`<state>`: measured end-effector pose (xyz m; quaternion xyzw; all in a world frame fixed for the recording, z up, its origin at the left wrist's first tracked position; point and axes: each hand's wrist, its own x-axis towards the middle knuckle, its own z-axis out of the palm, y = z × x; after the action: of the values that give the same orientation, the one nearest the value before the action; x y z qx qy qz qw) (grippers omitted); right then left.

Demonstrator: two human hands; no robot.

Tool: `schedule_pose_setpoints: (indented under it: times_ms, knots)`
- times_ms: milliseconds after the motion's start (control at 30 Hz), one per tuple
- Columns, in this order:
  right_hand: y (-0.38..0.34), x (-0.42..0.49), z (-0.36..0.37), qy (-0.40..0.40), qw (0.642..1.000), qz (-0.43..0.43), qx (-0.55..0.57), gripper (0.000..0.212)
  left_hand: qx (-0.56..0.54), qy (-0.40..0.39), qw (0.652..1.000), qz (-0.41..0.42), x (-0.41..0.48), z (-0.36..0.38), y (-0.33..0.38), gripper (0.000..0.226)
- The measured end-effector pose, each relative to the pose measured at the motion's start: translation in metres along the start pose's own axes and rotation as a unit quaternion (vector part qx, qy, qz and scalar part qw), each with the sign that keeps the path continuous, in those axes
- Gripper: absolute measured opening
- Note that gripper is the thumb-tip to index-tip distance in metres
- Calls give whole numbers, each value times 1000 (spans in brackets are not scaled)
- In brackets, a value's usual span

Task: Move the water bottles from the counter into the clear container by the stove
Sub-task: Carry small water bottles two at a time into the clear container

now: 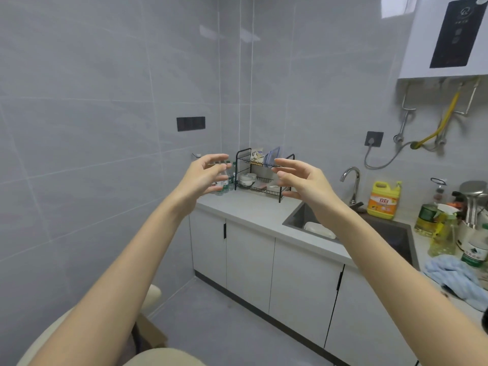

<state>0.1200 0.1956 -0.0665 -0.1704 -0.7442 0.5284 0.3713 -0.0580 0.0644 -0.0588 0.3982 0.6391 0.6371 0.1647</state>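
Several clear water bottles [226, 180] with green labels stand in the far left corner of the grey counter [253, 210], partly hidden behind my left hand [204, 175]. That hand is raised in the air in front of them, fingers spread and relaxed, holding nothing. My right hand [298, 178] is raised level with it, palm facing left, fingers loosely spread and empty. Both hands are well short of the counter. One more green-labelled bottle [475, 250] stands at the right edge. No clear container or stove is in view.
A black two-tier dish rack [264, 175] with bowls stands beside the bottles. A sink [390, 233] with a tap [352, 180] lies to the right, then a yellow detergent jug [383, 199], oil bottles and a blue cloth [456, 278]. White cabinets [264, 265] run below.
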Motion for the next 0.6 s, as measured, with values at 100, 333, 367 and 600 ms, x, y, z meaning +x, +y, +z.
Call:
schedule_pose_setpoints:
  times_ms: [100, 333, 367, 600]
  knots:
    - [23, 35, 7, -5, 1000, 3, -5, 29, 5, 13, 1000, -2, 33, -3, -25, 22]
    - [81, 153, 31, -14, 1000, -1, -16, 30, 27, 20, 999, -1, 149, -18, -83, 24]
    - [87, 171, 33, -13, 1000, 1, -16, 29, 31, 19, 999, -4, 166, -19, -89, 24]
    - [139, 287, 43, -12, 1000, 23, -17, 30, 36, 19, 999, -30, 284, -22, -136, 24]
